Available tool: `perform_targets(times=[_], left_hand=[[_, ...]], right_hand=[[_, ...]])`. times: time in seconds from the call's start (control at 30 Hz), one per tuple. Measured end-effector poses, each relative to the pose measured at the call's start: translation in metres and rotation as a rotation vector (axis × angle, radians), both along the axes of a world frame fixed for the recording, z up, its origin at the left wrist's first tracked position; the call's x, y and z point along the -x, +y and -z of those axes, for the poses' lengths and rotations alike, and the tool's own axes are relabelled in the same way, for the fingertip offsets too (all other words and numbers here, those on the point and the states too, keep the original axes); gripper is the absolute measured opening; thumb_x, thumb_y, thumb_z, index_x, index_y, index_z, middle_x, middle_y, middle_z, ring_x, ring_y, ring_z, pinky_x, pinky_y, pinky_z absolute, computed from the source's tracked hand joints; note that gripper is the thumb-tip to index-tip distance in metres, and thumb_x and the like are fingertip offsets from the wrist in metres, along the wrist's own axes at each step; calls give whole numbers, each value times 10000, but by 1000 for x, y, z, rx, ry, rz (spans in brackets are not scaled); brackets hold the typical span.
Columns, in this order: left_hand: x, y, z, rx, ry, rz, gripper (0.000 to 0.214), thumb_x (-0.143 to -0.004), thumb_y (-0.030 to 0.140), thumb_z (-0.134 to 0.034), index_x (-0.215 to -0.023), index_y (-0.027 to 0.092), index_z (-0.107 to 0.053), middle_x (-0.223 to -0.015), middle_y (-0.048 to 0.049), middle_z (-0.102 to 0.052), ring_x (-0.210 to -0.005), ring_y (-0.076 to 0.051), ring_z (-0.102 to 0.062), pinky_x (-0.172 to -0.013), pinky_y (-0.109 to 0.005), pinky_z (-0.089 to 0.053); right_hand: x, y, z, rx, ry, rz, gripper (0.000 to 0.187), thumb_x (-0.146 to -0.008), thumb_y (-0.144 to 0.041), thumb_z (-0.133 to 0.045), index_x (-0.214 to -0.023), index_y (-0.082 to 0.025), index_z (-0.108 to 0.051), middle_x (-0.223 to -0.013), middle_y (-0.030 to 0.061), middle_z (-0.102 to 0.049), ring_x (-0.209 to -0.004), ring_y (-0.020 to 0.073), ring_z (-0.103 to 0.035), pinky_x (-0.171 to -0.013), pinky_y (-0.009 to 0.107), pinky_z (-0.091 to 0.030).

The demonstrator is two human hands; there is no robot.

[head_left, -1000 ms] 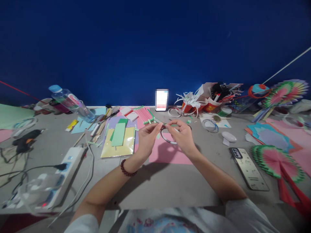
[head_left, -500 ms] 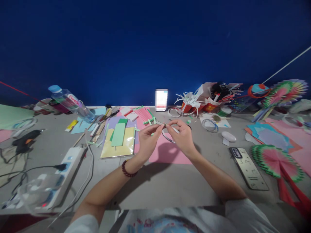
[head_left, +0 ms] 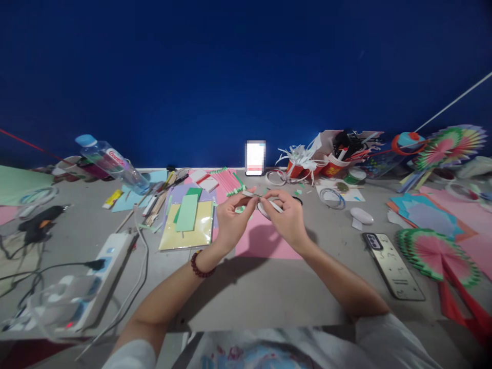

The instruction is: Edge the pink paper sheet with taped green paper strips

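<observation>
- One grey bench (head_left: 215,302) before you, pink sheet (head_left: 265,243) on it.
- Your left hand (head_left: 235,220) and right hand (head_left: 287,218) above sheet, fingertips pinching thin strip (head_left: 250,193).
- White loop (head_left: 276,205) at your right hand, partly hidden.
- Thin strip: between both hands.

Paper fans (head_left: 438,252) and coloured sheets (head_left: 267,242) mark this craft workspace.

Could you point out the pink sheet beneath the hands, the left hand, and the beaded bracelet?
Pink sheet (head_left: 269,242): head view, on its uncovered part.
Left hand (head_left: 233,224): head view, mid-hand.
Beaded bracelet (head_left: 197,271): head view, on its beads.
</observation>
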State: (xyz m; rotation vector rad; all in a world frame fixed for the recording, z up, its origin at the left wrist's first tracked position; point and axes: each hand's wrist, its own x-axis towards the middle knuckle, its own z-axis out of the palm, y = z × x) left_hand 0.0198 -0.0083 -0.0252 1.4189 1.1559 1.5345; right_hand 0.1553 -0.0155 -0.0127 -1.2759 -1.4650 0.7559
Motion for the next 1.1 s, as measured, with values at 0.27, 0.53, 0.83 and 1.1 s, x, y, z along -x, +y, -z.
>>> perform_targets(times=[0.27,0.53,0.83,1.1], left_hand=[[6,4,-5,34,63,48,152,-785,317,-706,-788,166,-722,-701,-15,-713,-669,-145,-660,-632,-229,-518],[6,7,-7,82,33,76,133,-770,298,-709,-792,168,-722,-687,-15,-710,-654,-145,-661,-595,-226,-518],[0,0,0,-7,98,0,229,-812,288,-679,-1017,197,-723,-826,-25,-754,-763,-168,-709,-697,-249,-548],[-1,2,8,13,2,12,283,-779,320,-719,-1035,199,-722,-846,-39,-755,-780,-179,-710,-732,-277,-563]], right_hand=[[-5,6,3,144,166,-107,174,-830,-360,-582,-807,-188,-600,-457,-77,-431,-425,81,-367,-442,217,-300],[-7,9,2,247,205,-110,220,-773,-399,-655,-816,-186,-624,-514,-69,-474,-422,74,-393,-408,206,-311],[-6,12,7,162,167,-54,223,-759,-395,-663,-763,-173,-637,-595,-28,-575,-473,83,-424,-468,224,-323],[-5,13,7,216,194,-67,230,-755,-402,-664,-792,-179,-625,-558,-47,-532,-441,72,-382,-415,207,-286]])
